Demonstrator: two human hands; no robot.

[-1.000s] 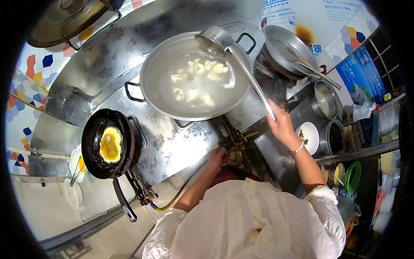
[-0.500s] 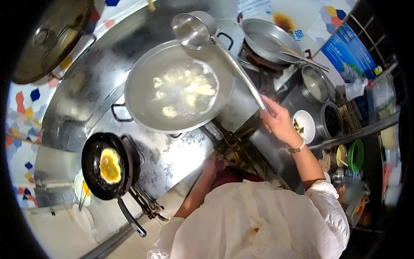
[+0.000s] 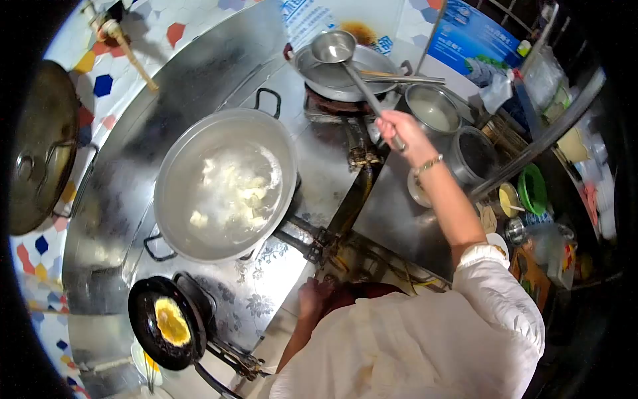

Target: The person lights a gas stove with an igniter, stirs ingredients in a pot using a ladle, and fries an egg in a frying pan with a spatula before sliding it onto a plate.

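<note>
Closed round the handle of a metal ladle is my right hand. The ladle's bowl hangs over the wide metal pan on the back burner. My left hand is low by the stove's front edge, near the burner valves; its fingers are dim and I cannot make out what they touch. Left of centre, a large pot holds steaming water with several pale pieces in it. Nearer me, a black frying pan holds a yellow-edged egg.
A large lid leans at the far left, below a wall tap. To the right stand a pot of cloudy liquid, a dark-filled pot, a green basin and a metal rail.
The ladle has moved right, from above the big pot's far rim to over the back pan. My view has shifted right. My left hand stays low.
</note>
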